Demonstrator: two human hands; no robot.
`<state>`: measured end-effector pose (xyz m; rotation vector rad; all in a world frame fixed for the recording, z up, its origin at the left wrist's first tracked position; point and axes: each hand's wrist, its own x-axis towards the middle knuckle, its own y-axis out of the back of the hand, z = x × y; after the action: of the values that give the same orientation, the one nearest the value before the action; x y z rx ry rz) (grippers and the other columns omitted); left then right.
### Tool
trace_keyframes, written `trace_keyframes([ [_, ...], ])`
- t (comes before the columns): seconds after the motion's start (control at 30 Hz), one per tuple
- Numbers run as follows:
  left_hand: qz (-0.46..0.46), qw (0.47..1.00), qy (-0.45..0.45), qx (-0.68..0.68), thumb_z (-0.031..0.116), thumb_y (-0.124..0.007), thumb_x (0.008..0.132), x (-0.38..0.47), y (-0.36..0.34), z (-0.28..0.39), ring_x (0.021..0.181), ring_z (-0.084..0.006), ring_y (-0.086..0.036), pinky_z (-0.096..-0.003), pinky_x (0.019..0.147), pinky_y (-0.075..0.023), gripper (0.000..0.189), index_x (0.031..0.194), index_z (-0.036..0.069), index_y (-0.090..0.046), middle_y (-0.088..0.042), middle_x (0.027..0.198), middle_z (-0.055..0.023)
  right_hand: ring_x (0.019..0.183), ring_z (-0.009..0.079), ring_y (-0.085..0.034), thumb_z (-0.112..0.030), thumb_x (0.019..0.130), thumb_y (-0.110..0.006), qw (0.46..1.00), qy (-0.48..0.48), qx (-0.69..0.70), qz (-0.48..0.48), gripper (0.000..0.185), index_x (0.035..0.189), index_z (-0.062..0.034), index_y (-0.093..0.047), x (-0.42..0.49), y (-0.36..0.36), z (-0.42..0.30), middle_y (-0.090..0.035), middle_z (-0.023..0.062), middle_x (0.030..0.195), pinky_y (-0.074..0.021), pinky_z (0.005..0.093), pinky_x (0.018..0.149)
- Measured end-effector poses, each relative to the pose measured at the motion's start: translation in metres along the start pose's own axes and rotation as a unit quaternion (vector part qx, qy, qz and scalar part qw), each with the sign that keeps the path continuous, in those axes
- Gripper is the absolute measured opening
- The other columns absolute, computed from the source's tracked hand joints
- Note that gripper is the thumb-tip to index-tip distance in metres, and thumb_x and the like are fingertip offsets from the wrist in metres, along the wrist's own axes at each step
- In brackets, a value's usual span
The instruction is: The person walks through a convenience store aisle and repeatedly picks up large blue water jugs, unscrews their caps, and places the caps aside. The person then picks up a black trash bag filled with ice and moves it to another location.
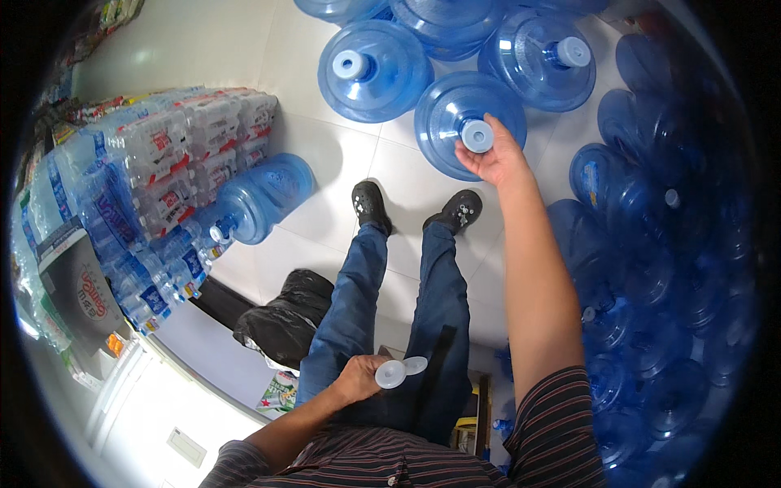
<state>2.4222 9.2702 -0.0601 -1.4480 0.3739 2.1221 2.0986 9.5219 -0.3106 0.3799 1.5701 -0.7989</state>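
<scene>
My right hand (493,155) has its fingers around the capped neck of an upright blue water-cooler bottle (445,107) on the floor. A pale plastic cap (477,136) sits on that neck. Near my lap, my left hand (359,379) holds a loose whitish plastic cap (390,374), with a second loose cap (416,365) overlapping its edge. Behind the gripped bottle stand more large blue bottles, one with a capped neck (351,64) at the left and one with a capped neck (573,52) at the right.
Wrapped packs of bottled water (165,152) are stacked at the left, with a blue bottle (262,198) lying beside them. Many large bottles (640,244) fill the right side. A black plastic bag (287,314) is by my left leg. A white appliance (171,421) stands at lower left.
</scene>
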Motion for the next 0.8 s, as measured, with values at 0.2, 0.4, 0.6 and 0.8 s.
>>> trace_keyframes([
  [0.2,-0.010,0.996,0.001,-0.094,0.003,-0.066,0.085,-0.006,0.009,-0.027,0.074,-0.0082,-0.060,-0.0270,0.069,-0.0497,0.012,0.097,0.003,-0.072,-0.068,0.079,-0.0029,0.096,0.0335,-0.063,-0.026,0.093,-0.060,0.998,-0.054,-0.012,-0.032,0.036,0.114,0.0014,-0.053,-0.020,0.065,0.069,-0.062,0.0200,0.106,-0.0549,0.0517,0.087],
  [0.4,-0.006,0.987,0.021,-0.162,0.010,-0.064,0.092,-0.005,0.025,-0.024,0.065,-0.0048,-0.055,-0.0238,0.059,-0.0454,0.012,0.096,0.003,-0.072,-0.064,0.073,0.0006,0.099,0.0329,-0.063,-0.023,0.091,-0.062,0.998,-0.032,0.058,-0.019,0.041,0.120,0.0024,-0.048,-0.053,0.139,0.140,-0.062,0.0221,0.107,-0.0515,0.0482,0.095],
  [0.6,0.019,0.909,0.166,-0.381,0.017,-0.068,0.092,0.026,0.052,0.017,0.059,-0.0078,-0.049,-0.0245,0.053,-0.0412,0.021,0.108,0.004,-0.069,-0.057,0.078,0.0025,0.094,0.0294,-0.064,-0.027,0.094,-0.061,1.000,0.012,0.024,-0.014,0.038,0.118,0.0008,-0.052,-0.068,0.138,0.162,-0.064,0.0190,0.103,-0.0547,0.0431,0.085],
  [0.8,0.047,0.980,-0.161,-0.109,0.007,-0.067,0.089,0.094,0.052,0.058,0.090,-0.0162,-0.059,-0.0266,0.074,-0.0474,0.022,0.111,0.006,-0.069,-0.066,0.107,-0.0056,0.088,0.0252,-0.065,-0.033,0.097,-0.057,0.997,-0.062,0.009,-0.052,0.036,0.117,-0.0027,-0.055,-0.151,0.139,0.208,-0.065,0.0153,0.103,-0.0567,0.0383,0.076],
])
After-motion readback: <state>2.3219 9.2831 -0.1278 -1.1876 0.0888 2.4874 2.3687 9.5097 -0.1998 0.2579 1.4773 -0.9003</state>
